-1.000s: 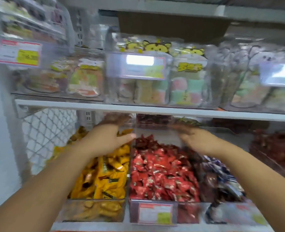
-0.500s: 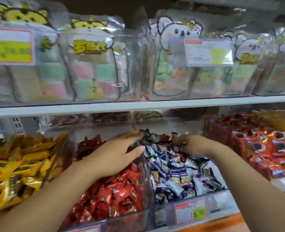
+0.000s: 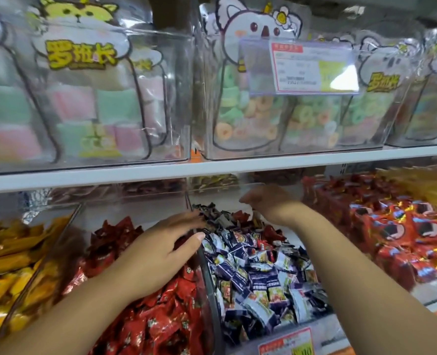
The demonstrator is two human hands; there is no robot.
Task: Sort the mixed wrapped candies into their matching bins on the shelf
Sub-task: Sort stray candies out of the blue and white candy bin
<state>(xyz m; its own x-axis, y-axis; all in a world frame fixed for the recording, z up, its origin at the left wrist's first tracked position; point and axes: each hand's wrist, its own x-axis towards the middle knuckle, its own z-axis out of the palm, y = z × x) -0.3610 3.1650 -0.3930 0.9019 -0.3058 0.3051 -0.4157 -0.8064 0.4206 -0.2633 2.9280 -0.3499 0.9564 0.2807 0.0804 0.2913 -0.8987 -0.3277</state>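
Right hand [image 3: 268,201] has lifted above the purple candies [image 3: 258,272] now.
Left hand [image 3: 161,249] is flat, fingertips touching the pile; right's curled, can't tell if holding.

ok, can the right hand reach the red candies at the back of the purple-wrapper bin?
Probably yes. The right hand hovers just above the red candies in the open-topped purple-wrapper bin; nothing lies between them, and the left hand sits off to the side.
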